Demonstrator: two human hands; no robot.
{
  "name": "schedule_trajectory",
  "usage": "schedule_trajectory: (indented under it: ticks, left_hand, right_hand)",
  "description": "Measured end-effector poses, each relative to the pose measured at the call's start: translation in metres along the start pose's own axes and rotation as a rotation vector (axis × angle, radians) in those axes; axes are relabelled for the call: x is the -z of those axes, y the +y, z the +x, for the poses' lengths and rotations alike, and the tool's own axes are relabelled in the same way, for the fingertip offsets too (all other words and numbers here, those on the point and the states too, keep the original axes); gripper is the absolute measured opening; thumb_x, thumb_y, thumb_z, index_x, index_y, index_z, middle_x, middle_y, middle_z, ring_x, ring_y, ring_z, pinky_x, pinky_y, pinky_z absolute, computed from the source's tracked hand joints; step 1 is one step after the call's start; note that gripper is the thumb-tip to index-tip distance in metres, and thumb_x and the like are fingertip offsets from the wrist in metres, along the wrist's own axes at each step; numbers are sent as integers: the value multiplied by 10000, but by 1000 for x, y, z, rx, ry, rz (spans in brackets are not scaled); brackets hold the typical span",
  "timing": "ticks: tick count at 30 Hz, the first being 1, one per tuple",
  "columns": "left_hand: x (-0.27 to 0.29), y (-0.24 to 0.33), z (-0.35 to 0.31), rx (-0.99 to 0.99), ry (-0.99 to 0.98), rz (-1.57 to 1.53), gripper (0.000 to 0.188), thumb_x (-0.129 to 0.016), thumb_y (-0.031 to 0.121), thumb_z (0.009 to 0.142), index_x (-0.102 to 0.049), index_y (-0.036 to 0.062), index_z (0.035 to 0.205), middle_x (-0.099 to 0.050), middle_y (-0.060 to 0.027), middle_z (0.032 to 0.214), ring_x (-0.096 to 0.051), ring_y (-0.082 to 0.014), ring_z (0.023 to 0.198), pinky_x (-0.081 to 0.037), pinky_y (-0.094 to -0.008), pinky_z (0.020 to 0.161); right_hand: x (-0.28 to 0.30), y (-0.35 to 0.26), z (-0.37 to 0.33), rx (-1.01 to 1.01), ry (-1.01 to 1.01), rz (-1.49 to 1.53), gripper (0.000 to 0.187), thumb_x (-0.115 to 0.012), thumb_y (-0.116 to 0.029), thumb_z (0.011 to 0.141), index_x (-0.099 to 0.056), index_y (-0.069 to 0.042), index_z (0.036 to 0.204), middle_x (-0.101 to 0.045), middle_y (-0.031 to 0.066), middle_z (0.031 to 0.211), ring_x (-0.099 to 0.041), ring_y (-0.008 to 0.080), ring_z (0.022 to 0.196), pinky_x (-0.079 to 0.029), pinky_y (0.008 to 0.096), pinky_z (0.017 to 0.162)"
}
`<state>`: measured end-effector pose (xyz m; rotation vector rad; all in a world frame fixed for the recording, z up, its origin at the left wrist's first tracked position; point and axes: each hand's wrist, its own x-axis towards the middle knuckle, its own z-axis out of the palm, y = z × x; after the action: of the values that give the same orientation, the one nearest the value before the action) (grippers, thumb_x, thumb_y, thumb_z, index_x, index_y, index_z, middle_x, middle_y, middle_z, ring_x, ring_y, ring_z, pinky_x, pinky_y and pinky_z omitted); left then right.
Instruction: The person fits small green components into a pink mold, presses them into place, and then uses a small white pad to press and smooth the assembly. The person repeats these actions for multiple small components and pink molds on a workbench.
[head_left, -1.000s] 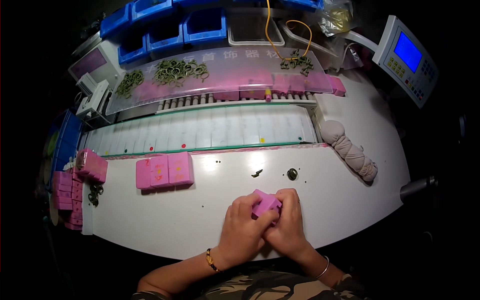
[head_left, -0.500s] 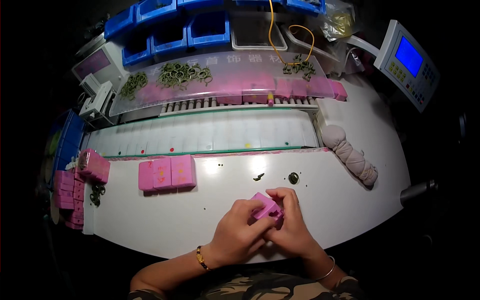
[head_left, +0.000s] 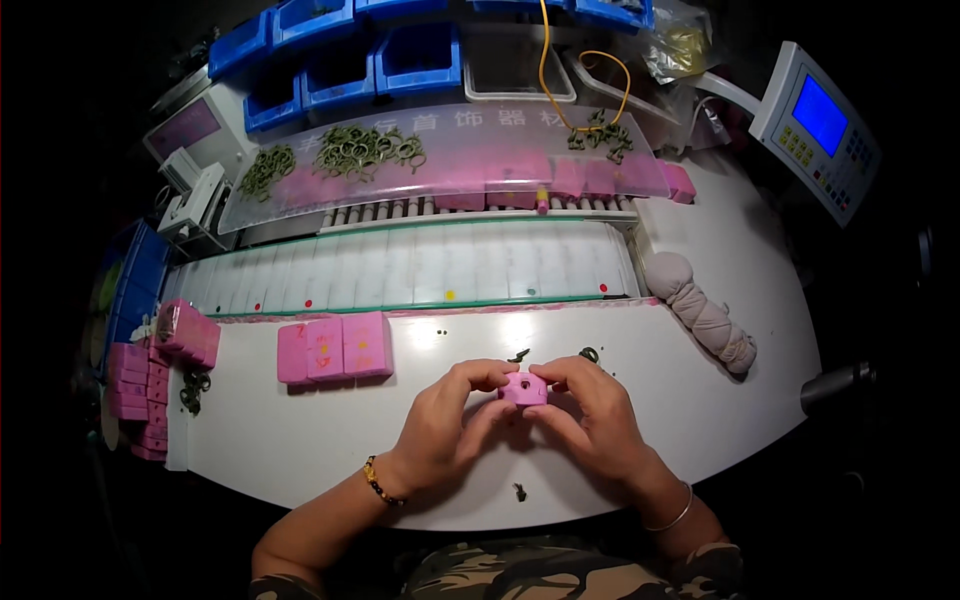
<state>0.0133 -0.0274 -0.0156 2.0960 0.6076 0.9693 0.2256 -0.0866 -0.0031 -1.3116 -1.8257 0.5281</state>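
Observation:
Both my hands hold a small pink rubber mould (head_left: 523, 388) over the near middle of the white table. A dark round hole shows in the side turned toward me. My left hand (head_left: 455, 415) grips its left end between thumb and fingers. At the right end, my right hand (head_left: 590, 415) pinches it the same way. Just beyond the fingers lie a small green wax piece (head_left: 517, 355) and a green wax ring (head_left: 589, 354), partly covered by my right hand. Another small dark green piece (head_left: 520, 492) rests on the table below the mould, between my forearms.
Three pink moulds (head_left: 335, 348) stand together left of centre, with more pink moulds (head_left: 140, 385) stacked at the far left. A white slatted conveyor (head_left: 400, 265) crosses behind. Green rings lie on a translucent shelf (head_left: 470, 150). A wrapped cloth roll (head_left: 700, 310) lies at right.
My hands have drawn apart to the mould's two ends and turned its holed side toward me. The small piece between my forearms now shows. The conveyor slats have shifted left.

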Motion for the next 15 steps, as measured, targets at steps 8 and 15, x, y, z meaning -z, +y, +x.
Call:
schedule_trajectory:
  ticks: [8,15]
  left_hand:
    - [-9,1,7,351,211,-392,322,-660,37,958,-526,-20,1246,-594,-174,1264,-632,-230,1141,-547,-356,926]
    - [-10,17,13,-48,179,200,466,-834,104,770,-574,38,1151,-552,-173,1182,-578,-286,1032,-506,-368,853]
  right_hand:
    - [-2,1,7,-534,77,655,293,-718,-115,942,-565,36,1141,-659,130,1027,-684,169,938,-591,295,770]
    - [4,0,21,-564,-53,915,234,-666,-113,989,-547,17,1143,-653,114,1045,-685,156,949,-592,295,796]
